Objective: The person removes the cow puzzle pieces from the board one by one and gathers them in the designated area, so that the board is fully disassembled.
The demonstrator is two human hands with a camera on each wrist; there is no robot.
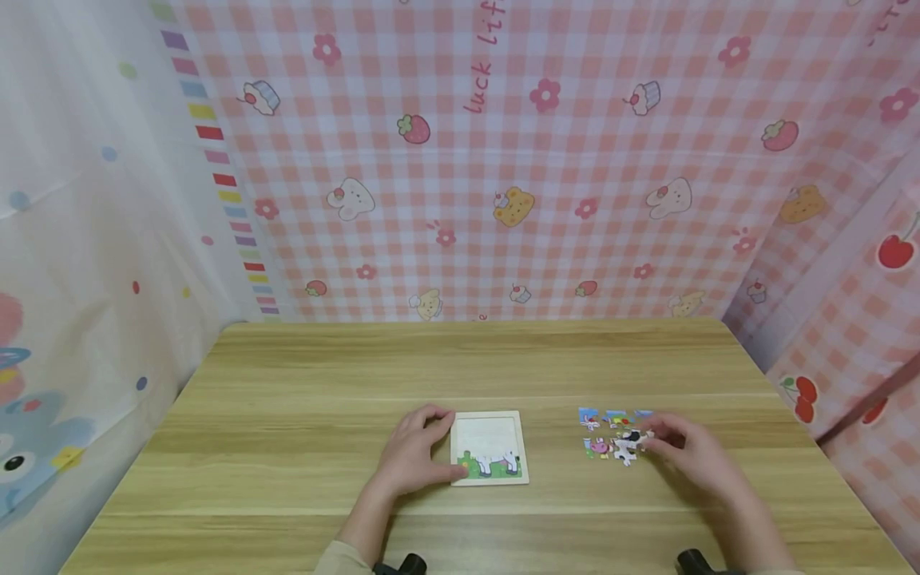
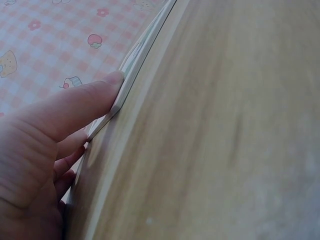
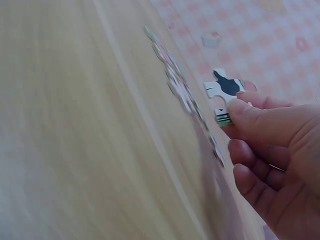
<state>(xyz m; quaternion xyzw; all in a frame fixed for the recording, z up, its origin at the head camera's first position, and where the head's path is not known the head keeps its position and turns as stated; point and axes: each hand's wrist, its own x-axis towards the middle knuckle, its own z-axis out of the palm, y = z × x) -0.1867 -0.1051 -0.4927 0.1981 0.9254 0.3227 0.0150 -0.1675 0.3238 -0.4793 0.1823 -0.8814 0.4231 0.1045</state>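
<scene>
A square wooden puzzle tray (image 1: 489,414) lies on the table, with green-and-white animal-leg pieces fitted along its lower edge. My left hand (image 1: 415,449) holds the tray by its left side, thumb near the lower corner and fingers at the upper one. In the left wrist view the thumb (image 2: 95,100) presses on the tray's rim. On the right, my right hand (image 1: 686,447) pinches a black-and-white jigsaw piece (image 3: 228,86) between thumb and fingers, raised over the table. Loose jigsaw pieces (image 1: 598,447) lie beside that hand, partly hidden by it.
The wood-grain table (image 1: 323,383) extends around both hands. A pink checked cloth (image 1: 460,263) hangs behind its far edge, and a pale printed curtain (image 1: 108,239) hangs along the left. Two dark wrist-camera parts (image 1: 411,564) show at the bottom.
</scene>
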